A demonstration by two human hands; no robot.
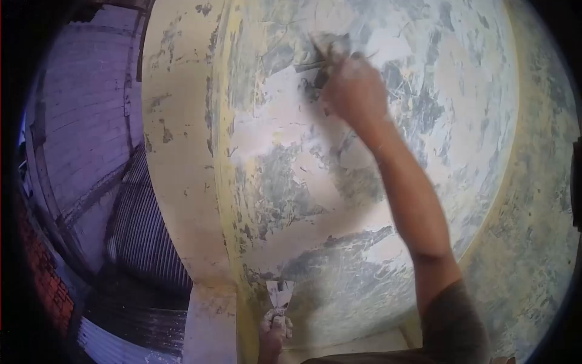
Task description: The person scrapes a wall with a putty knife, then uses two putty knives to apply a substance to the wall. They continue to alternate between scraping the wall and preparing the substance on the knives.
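Observation:
My right hand [357, 88] is raised against the upper part of a patchy wall [454, 79]. Its fingers are closed around a dark tool [330, 51], smeared by motion, whose exact kind I cannot make out. Low in the view, my left hand [273, 333] grips a putty knife [280, 294] by its handle, blade upward. Pale paste coats the blade and the fingers. The wall carries whitish filler patches over a grey-green, scraped surface.
A yellowish wall edge [182, 139] runs down the left side of the patched surface. Beyond it stand a block wall [85, 103], corrugated sheets [148, 218] and red bricks [45, 273]. Another mottled wall [533, 242] lies to the right.

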